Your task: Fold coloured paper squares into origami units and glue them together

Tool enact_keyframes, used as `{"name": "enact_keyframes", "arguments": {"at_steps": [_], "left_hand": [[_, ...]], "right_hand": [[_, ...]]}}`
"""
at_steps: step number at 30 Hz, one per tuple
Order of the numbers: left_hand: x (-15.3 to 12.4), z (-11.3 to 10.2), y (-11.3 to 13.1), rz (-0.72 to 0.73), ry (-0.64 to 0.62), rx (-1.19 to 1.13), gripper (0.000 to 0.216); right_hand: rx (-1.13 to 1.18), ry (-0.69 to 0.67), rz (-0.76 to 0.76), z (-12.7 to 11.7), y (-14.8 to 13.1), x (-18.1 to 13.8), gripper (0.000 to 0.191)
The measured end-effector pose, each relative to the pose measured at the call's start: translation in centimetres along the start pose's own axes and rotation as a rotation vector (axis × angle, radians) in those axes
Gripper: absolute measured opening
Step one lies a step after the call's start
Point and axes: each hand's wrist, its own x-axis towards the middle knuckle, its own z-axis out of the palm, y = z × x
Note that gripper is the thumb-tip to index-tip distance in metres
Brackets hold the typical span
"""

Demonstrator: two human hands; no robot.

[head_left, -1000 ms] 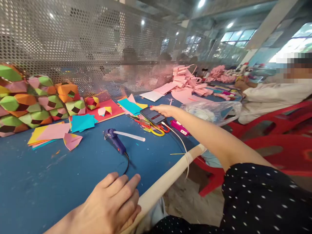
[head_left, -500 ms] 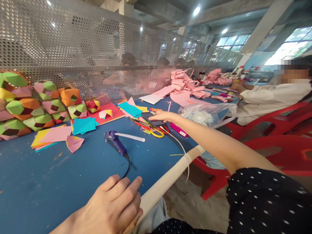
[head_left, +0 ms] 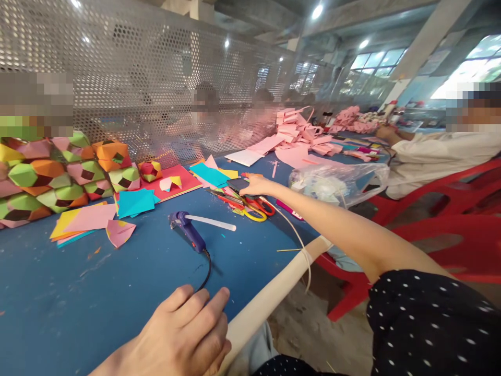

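My right hand point(head_left: 256, 185) reaches out over the table, its fingers on a dark phone point(head_left: 237, 184) that looks tilted. From the phone a white cable point(head_left: 293, 225) runs over the table's edge. Under and beside it lie scissors with yellow and red handles point(head_left: 255, 215). My left hand point(head_left: 186, 329) rests at the near table edge, palm down, with loosely bent fingers and nothing visible in them. Just beyond it lies a purple hot glue gun point(head_left: 191, 235) with a white glue stick poking out and a black cord.
Folded paper balls point(head_left: 43, 177) are stacked at the left, near loose paper sheets point(head_left: 88, 218). A perforated metal screen point(head_left: 156, 78) borders the table's far side. Pink paper pieces point(head_left: 297, 130) and a clear plastic bag point(head_left: 332, 183) lie farther right. A person sits beyond, near red chairs point(head_left: 442, 243).
The phone was lying flatter; now its near side is raised and tilted in my right hand, showing more of the scissor handles. My left hand stays almost in place.
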Motion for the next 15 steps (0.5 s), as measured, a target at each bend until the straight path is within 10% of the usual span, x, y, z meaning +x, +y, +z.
{"name": "enact_keyframes", "arguments": {"at_steps": [6,15], "left_hand": [[0.5,-0.5,-0.3,-0.021,0.041,0.014,0.017],[-0.4,3.1,-1.3,-0.026,0.24,0.097,0.022]], "right_hand": [[-0.078,0.124,0.074,-1.5,0.4,4.1,0.089],[-0.062,0.269,0.152,-0.8,1.6,9.3,0.074]]}}
